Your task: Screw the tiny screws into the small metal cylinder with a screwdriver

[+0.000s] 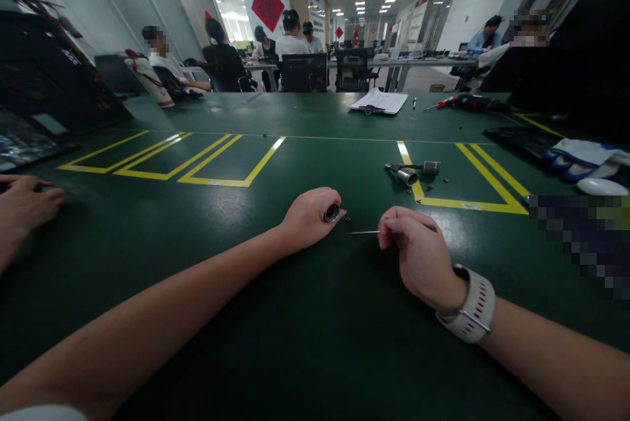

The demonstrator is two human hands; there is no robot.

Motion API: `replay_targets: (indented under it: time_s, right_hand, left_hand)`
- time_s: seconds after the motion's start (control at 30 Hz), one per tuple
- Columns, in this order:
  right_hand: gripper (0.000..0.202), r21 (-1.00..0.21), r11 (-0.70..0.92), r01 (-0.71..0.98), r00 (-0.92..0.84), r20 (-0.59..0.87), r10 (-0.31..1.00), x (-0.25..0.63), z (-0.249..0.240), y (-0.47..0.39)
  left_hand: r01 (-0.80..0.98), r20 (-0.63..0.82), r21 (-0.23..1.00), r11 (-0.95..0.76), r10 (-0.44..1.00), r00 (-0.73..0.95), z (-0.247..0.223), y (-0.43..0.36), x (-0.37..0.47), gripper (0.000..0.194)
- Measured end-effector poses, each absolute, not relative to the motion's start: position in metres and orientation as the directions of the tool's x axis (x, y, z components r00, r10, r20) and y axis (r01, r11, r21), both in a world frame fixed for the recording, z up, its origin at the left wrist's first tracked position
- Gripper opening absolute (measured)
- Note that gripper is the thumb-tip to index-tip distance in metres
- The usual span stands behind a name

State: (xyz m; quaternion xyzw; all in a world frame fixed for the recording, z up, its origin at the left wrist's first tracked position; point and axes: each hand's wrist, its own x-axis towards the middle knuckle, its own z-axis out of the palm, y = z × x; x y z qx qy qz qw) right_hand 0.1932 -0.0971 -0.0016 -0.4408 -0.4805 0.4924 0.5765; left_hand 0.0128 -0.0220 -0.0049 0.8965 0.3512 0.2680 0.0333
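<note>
My left hand (311, 218) is closed around a small metal cylinder (331, 213), its round open end facing right. To the right, my right hand (416, 247), with a pale watch on the wrist, pinches a thin pointed tool (363, 232). The tool's tip points left, a short gap from the cylinder. A tiny dark part (348, 219) lies on the green table between my hands. Beyond my right hand, two metal cylinders with dark stems (407, 176) rest near a yellow tape corner, with several tiny parts around them.
Yellow tape outlines (211, 182) mark the green table (305, 316). A clipboard with papers (381, 101), a red-tipped screwdriver (445, 102) and gloves (585, 155) lie farther back and right. Another person's hand (32, 203) is at the left edge. People sit behind.
</note>
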Motion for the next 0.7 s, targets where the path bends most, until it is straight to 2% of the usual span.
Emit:
replay_targets:
  time_s: [0.07,0.2,0.37,0.57,0.7]
  right_hand:
    - [0.019,-0.979,0.141,-0.147,0.057,0.134,0.989,0.194,-0.001,-0.098]
    - [0.017,-0.962,0.17,-0.213,0.056,0.162,0.985,0.192,0.002,-0.099]
    - [0.017,-0.934,0.22,-0.281,0.029,0.221,0.975,0.191,0.002,-0.101]
    - [0.017,-0.936,0.29,-0.199,0.009,0.294,0.956,0.192,0.0,-0.104]
    - [0.017,-0.948,0.318,-0.01,-0.059,0.318,0.946,0.191,0.002,-0.108]
  left_hand:
    - [0.603,0.479,0.285,-0.746,0.655,0.584,-0.003,-0.022,0.013,0.008]
    - [0.565,0.495,0.357,-0.744,0.664,0.56,-0.003,-0.021,0.013,0.03]
    - [0.56,0.509,0.407,-0.721,0.689,0.516,-0.006,-0.016,0.012,0.026]
    - [0.554,0.475,0.435,-0.71,0.703,0.529,-0.007,-0.015,0.01,0.012]
    - [0.558,0.446,0.45,-0.697,0.717,0.535,-0.008,-0.014,0.012,0.014]
